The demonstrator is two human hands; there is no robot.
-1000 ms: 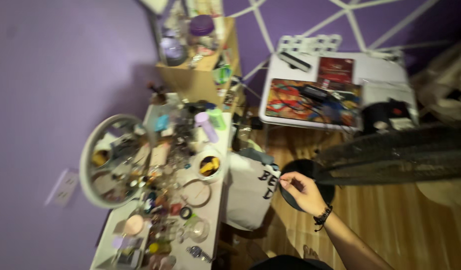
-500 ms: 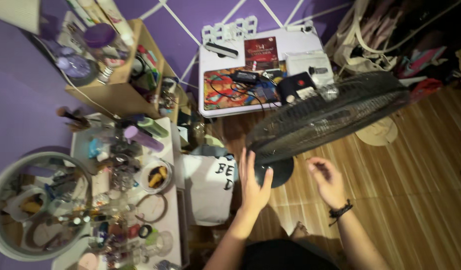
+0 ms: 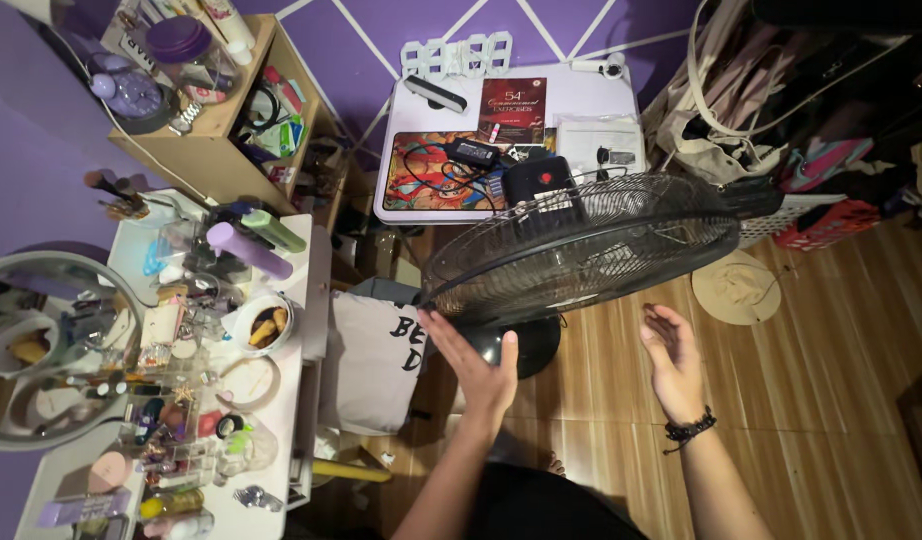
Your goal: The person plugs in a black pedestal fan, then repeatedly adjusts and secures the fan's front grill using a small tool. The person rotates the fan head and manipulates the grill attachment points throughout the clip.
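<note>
While I look down from above, the black fan [image 3: 591, 250] stands in the middle of the room on a wooden plank floor [image 3: 821, 370], its round wire cage tilted toward me and its dark round base [image 3: 526, 345] just under the cage. My left hand [image 3: 476, 360] is spread flat with the fingers wide, the fingertips at the lower left rim of the cage; whether they touch it I cannot tell. My right hand [image 3: 669, 360] hangs open and loose just below the right part of the cage, apart from it, holding nothing, a dark beaded bracelet [image 3: 689, 428] on the wrist.

Left of the fan runs a white surface [image 3: 291, 390] crowded with small things: a round mirror [image 3: 51, 345], a purple tube [image 3: 246, 250], a green tube [image 3: 271, 230], a small white bowl [image 3: 261, 325] with yellowish pieces, and brushes in a holder [image 3: 121, 200]. Between that surface and the fan's base sits a light cloth bag [image 3: 376, 360] with dark lettering. Beyond the fan, against the purple wall [image 3: 371, 40], is a white folding surface [image 3: 411, 150] carrying a colourful mat [image 3: 431, 170], a black power adapter [image 3: 476, 152] and a dark red booklet [image 3: 513, 108]. Left of that stands a wooden shelf [image 3: 216, 150] with a purple alarm clock [image 3: 131, 90]. Right of the fan hang bags [image 3: 721, 110], and a tan hat [image 3: 739, 288] lies on the floor.
</note>
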